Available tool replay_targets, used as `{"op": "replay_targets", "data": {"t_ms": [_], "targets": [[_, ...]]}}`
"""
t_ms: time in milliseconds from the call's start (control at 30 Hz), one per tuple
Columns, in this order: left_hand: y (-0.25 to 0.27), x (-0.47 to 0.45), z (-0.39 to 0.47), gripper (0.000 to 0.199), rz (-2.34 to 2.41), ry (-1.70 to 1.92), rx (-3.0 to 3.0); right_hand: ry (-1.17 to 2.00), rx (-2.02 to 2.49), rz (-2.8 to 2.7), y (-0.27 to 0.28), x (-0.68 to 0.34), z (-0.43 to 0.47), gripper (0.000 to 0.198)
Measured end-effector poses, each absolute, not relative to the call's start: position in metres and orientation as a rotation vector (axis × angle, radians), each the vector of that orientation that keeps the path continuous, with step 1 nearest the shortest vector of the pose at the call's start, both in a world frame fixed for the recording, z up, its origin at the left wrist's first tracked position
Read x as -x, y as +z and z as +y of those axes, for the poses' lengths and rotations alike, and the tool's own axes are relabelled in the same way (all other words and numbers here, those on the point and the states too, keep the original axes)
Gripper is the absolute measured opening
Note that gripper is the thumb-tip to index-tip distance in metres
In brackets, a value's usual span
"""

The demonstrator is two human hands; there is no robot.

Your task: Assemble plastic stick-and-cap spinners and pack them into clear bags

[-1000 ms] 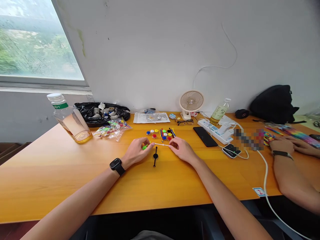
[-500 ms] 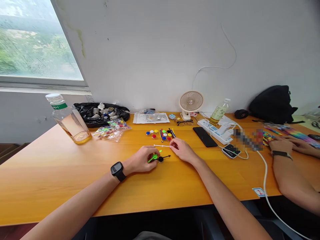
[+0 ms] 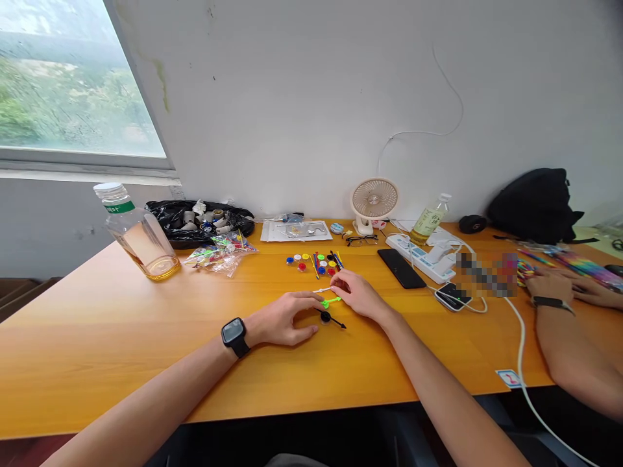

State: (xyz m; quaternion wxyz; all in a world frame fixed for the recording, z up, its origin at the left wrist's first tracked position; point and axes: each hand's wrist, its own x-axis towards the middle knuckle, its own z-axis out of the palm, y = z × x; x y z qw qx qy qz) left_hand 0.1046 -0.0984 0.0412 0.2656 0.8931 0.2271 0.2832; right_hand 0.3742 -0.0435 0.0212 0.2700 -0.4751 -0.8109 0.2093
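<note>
My left hand (image 3: 287, 318) lies low over the table, thumb and fingers apart. Its fingertips reach the left end of a bright green arrow spinner (image 3: 332, 302). Just below that, a black arrow spinner (image 3: 326, 317) rests on a clear round base, its tip pointing right and down. My right hand (image 3: 359, 296) has its thumb and forefinger pinched at the right end of a thin white arrow (image 3: 322, 290). Part of the white arrow is covered by my fingers. Behind my hands are several coloured round pieces (image 3: 302, 267) and coloured sticks (image 3: 315, 264).
A tilted-looking bottle (image 3: 141, 240) stands at left, near a plastic bag of parts (image 3: 221, 253) and a black bag (image 3: 160, 227). A fan (image 3: 374, 200), phone (image 3: 400, 268) and power strip (image 3: 421, 259) are beyond my right hand. A co-worker's hands (image 3: 549, 285) work at far right.
The green arrow has moved right and now points right; my left hand has loosened from it. The black arrow has turned to point lower right. The white arrow is tilted more.
</note>
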Motion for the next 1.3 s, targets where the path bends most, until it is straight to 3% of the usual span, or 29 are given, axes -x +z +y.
{"op": "replay_targets", "data": {"t_ms": [67,267,933,1300], "targets": [[0.042,-0.105,-0.099,0.044,0.623,0.776,-2.469,0.558,1.290,-2.177,0.019,-0.376,-0.041,0.005],[0.053,-0.104,-0.103,0.016,0.688,0.801,-2.621,0.608,1.334,-2.164,0.020,-0.380,-0.039,0.007],[0.040,-0.110,-0.104,0.057,0.445,0.596,-2.644,0.596,1.432,-2.190,0.024,-0.386,-0.039,0.010],[0.041,-0.110,-0.103,0.050,0.461,0.660,-2.630,0.624,1.373,-2.203,0.018,-0.391,-0.035,0.007]]}}
